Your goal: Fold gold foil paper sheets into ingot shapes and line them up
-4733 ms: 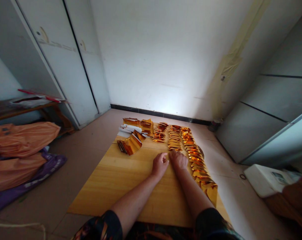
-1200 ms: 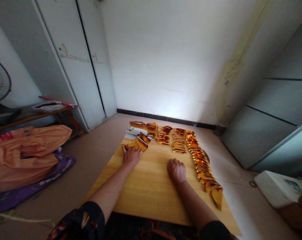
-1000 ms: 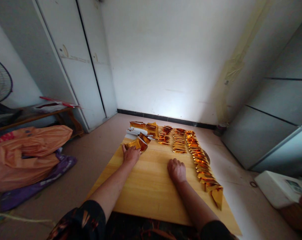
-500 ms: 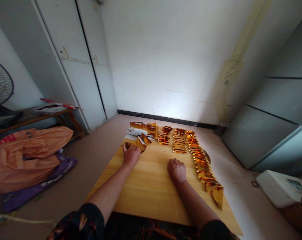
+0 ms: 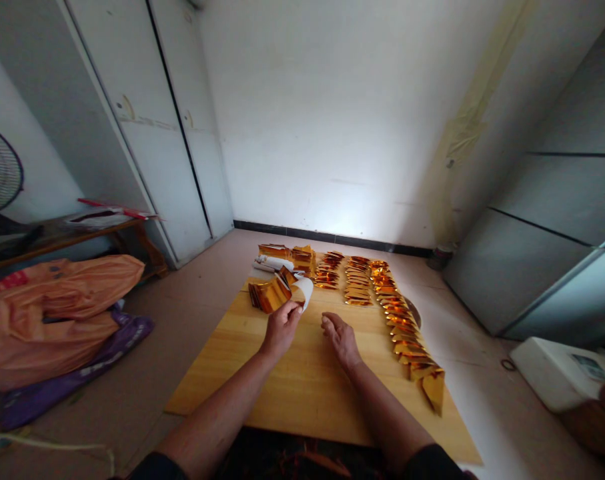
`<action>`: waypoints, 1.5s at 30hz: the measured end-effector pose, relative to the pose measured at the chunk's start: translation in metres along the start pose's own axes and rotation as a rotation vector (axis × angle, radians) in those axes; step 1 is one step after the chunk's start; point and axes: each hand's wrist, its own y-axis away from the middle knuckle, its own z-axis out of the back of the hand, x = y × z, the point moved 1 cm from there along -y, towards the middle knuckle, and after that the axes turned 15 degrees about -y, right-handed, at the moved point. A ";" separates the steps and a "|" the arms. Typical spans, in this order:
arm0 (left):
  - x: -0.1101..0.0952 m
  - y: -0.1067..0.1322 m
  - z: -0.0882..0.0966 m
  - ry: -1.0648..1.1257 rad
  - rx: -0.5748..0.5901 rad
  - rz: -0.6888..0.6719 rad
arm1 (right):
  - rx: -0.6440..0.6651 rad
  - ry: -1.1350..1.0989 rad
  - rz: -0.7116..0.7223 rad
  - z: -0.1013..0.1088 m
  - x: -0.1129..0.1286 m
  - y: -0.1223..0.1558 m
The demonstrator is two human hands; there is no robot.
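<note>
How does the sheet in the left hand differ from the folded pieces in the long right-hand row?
The sheet is pinched by the left hand above the wooden board; the folded pieces lie on it. The sheet curls loosely, white side showing; the folded pieces show gold foil. The sheet is single; the folded pieces overlap in a line.

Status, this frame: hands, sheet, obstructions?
Left hand pinching one white-backed gold foil sheet beside fanned gold foil stack. Right hand open, empty, over yellow wooden board. Nothing between hands.
</note>
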 end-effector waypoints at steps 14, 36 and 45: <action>-0.010 0.023 -0.046 1.018 0.333 0.547 | -0.149 -0.703 -0.212 0.001 0.009 0.002; 0.018 0.005 -0.044 -0.672 0.033 -0.216 | 0.000 0.107 -0.410 0.013 0.010 0.028; 0.026 0.020 -0.023 -0.611 0.363 -0.538 | 0.253 0.359 -0.267 0.022 0.022 0.027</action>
